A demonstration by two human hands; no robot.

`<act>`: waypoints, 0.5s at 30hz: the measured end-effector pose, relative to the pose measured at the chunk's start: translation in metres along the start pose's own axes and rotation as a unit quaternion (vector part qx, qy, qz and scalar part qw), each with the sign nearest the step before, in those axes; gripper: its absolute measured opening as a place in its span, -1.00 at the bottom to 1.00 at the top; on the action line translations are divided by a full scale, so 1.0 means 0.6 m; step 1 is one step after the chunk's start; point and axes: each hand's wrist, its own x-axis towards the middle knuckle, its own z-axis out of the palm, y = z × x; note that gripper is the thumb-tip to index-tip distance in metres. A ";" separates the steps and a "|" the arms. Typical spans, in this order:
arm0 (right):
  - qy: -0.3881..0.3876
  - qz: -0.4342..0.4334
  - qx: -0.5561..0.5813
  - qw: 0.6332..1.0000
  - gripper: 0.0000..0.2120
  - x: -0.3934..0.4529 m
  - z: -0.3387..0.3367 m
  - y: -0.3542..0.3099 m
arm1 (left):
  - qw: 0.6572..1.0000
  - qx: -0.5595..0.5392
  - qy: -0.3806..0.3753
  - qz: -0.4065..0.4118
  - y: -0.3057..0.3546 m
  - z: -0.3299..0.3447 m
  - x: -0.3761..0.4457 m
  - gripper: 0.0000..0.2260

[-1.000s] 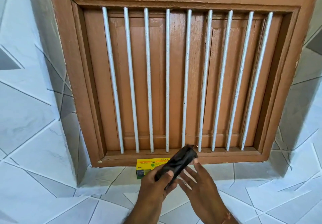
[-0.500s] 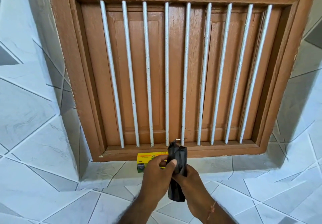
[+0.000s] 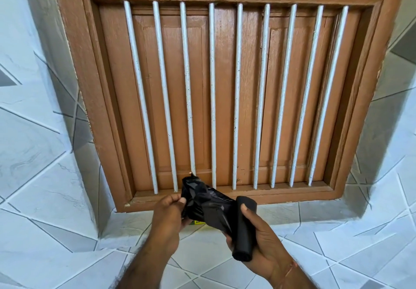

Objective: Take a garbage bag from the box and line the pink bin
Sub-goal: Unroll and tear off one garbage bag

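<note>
Roll (image 3: 243, 228) now gripped in right hand (image 3: 258, 243), left hand (image 3: 167, 214) pinching the bag (image 3: 202, 198) pulled loose since a moment ago (box (image 3: 198, 222) mostly hidden, bin unseen), so tear-off likely next.

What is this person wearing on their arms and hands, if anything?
Nothing covers the hands: the left hand and right hand are bare, with no gloves or rings showing. No sleeves reach the forearms in view. The right wrist carries a thin reddish-orange thread bracelet.
</note>
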 end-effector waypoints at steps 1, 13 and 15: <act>0.001 0.001 -0.008 1.000 -0.39 0.003 -0.002 -0.001 | 1.000 -0.021 -0.003 -0.004 0.008 -0.008 0.003 -0.84; -0.041 0.008 -0.046 0.998 -0.46 0.003 -0.007 -0.025 | 0.985 -0.170 -0.015 0.006 0.068 -0.107 0.018 -0.86; -0.045 -0.011 -0.055 0.997 -0.63 -0.001 -0.007 -0.026 | 0.985 -0.171 0.002 0.012 0.077 -0.126 0.026 -0.89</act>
